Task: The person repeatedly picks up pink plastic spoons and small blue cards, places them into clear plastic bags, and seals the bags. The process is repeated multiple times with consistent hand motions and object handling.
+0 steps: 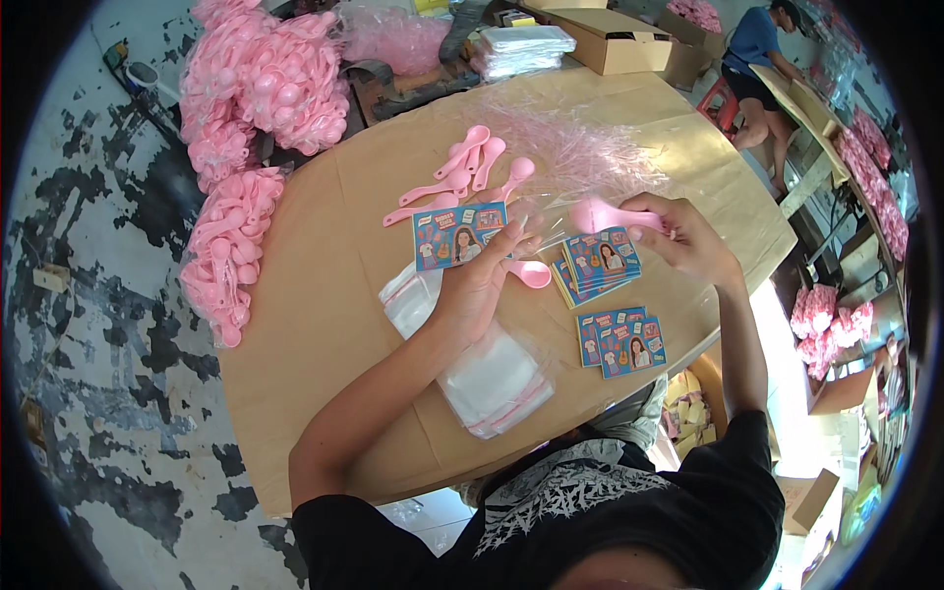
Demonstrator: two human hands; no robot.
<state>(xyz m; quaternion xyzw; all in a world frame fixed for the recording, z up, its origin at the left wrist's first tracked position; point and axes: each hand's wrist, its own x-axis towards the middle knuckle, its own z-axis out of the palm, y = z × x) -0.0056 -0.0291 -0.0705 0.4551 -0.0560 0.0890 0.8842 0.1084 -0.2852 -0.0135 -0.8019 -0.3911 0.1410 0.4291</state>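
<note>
My right hand (680, 236) grips the handle of a pink plastic measuring spoon (595, 215), its bowl pointing left. My left hand (492, 261) is closed on a clear plastic bag (536, 218), whose film stretches toward the spoon. Beside the left fingers is a blue printed card (447, 238); whether they hold it too, I cannot tell. Another pink spoon (531, 273) shows partly from under that hand. Below my right hand lies a stack of blue cards (602, 258), with a smaller card pile (621, 344) nearer me. Clear flat bags (497, 379) lie under my left forearm.
Several loose pink spoons (472, 162) lie beyond my left hand on the brown-covered table (324, 324). Shredded clear-pink film (580, 143) spreads at the back. Large bags of pink spoons (261, 88) stand left, a cardboard box (615, 44) behind. Another person (757, 64) works far right.
</note>
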